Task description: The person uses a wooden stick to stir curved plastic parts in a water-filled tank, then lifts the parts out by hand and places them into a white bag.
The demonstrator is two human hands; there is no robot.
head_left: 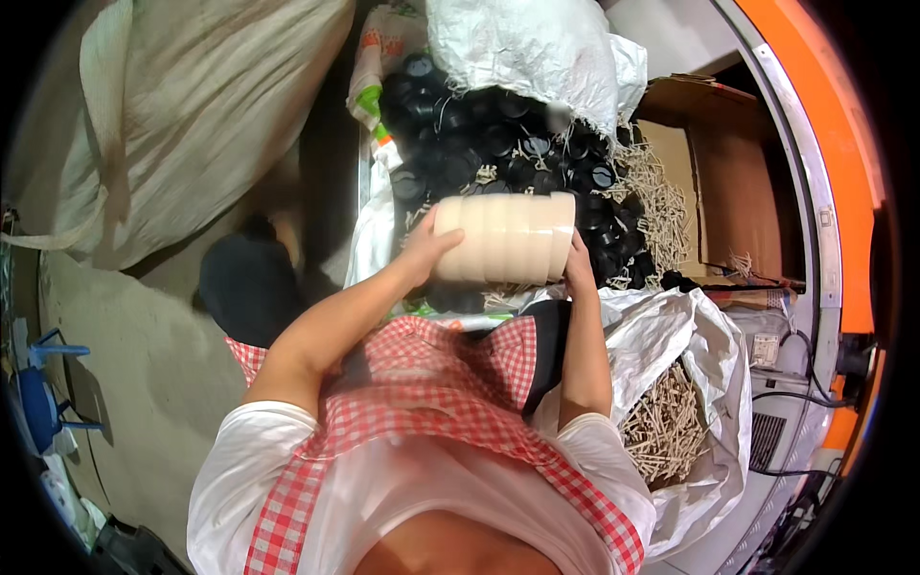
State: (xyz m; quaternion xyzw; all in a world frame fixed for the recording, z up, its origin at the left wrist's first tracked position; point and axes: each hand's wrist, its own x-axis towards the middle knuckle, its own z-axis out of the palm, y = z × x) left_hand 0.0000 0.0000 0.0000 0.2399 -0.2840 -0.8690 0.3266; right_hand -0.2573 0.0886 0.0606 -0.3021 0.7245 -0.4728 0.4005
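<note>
I hold a stack of cream-coloured round rings or tape rolls sideways between both hands, in front of my chest. My left hand presses against its left end. My right hand grips its right end from below. Just beyond the stack lies a heap of black round caps mixed with pale wooden sticks, spilling from a white woven sack.
A second white sack full of wooden sticks stands at my right. An open cardboard box lies at the far right beside an orange frame. A large beige sack fills the upper left. Blue items stand on the concrete floor at left.
</note>
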